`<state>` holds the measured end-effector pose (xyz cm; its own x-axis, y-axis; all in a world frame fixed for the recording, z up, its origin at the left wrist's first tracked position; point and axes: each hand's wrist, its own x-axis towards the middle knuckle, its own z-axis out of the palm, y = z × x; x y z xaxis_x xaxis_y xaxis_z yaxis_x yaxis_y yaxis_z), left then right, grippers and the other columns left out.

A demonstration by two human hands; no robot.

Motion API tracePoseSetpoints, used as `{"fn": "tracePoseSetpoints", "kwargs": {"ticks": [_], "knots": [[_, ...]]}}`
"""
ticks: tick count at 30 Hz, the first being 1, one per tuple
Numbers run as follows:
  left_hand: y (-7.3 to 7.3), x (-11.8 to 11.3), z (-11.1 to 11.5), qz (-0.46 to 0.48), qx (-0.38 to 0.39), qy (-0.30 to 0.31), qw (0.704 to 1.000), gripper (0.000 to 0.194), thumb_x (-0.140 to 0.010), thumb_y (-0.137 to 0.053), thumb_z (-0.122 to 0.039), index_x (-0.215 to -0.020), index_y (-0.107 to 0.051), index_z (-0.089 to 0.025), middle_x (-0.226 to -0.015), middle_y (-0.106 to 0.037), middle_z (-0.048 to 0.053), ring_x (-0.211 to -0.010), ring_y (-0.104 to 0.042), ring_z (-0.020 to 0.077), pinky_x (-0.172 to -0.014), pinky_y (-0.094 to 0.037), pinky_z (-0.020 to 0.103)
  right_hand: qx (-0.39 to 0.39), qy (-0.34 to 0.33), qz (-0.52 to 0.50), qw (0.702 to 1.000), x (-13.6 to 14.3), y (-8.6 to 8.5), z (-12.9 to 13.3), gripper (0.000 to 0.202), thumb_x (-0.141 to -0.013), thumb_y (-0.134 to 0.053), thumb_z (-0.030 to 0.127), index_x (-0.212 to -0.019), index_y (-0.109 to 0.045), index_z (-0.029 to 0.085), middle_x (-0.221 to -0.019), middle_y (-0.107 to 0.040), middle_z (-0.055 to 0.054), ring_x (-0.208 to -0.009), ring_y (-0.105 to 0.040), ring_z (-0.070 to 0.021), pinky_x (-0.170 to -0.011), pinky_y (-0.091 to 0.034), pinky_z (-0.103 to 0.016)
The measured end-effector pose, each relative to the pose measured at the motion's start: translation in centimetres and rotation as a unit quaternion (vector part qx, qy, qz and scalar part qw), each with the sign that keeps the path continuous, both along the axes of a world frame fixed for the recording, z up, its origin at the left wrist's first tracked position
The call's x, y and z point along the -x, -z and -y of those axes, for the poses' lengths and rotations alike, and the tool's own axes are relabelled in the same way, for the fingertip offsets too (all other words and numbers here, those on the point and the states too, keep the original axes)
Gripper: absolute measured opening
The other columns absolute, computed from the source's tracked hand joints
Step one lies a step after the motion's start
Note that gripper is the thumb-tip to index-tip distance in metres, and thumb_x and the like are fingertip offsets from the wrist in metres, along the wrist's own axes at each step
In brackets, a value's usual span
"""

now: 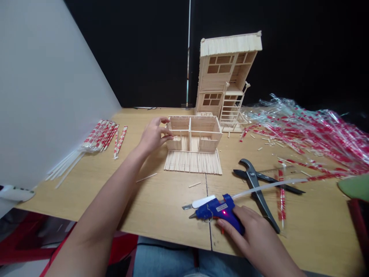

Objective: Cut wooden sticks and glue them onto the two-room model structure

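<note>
My right hand (256,236) is wrapped round the handle of a blue hot glue gun (213,211), its nozzle pointing left just above the table. A long white glue stick (259,187) runs out of its back, and a red light glows on its side. My left hand (154,134) grips the left end of a small roofless house model (203,127) made of thin wooden sticks, thumb and fingers on its left wall. A partition splits the model into two rooms, and a stick deck (193,161) lies in front. Whether the left fingers also hold a small stick cannot be made out.
Behind stands a taller two-storey stick house (221,73). A white-handled craft knife (203,202) lies behind the glue gun; black pliers (255,181) lie to the right. Red-printed plastic wrappers (311,130) heap at right, wrapped chopsticks (100,134) at left. Loose stick pieces (194,185) are scattered.
</note>
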<state>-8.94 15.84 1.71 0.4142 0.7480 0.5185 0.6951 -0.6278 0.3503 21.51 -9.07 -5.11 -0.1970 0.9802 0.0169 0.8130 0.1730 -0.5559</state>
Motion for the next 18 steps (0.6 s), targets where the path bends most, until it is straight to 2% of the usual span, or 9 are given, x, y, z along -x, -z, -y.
{"fn": "tracePoseSetpoints", "kwargs": {"ticks": [8, 18], "knots": [[-0.3, -0.2, 0.1, -0.031, -0.001, -0.003, 0.999, 0.002, -0.076, -0.078, -0.026, -0.076, -0.076, -0.025, -0.121, -0.06, 0.008, -0.114, -0.055, 0.0288, -0.101, -0.042, 0.052, -0.012, 0.003, -0.001, 1.0, -0.1, 0.0, -0.1, 0.033, -0.094, -0.053, 0.05, -0.087, -0.065, 0.02, -0.083, -0.07, -0.009, -0.079, -0.067, -0.0281, -0.071, -0.05, -0.04], [0.0, -1.1, 0.2, -0.091, -0.025, -0.037, 0.995, 0.004, -0.076, -0.078, -0.023, -0.076, -0.075, -0.025, -0.123, -0.061, 0.008, -0.116, -0.051, 0.0317, -0.099, -0.037, 0.052, -0.028, 0.002, -0.018, 0.999, -0.1, -0.1, 0.1, 0.03, -0.094, -0.055, 0.047, -0.09, -0.064, 0.019, -0.082, -0.069, -0.009, -0.079, -0.066, -0.0279, -0.07, -0.05, -0.039]]}}
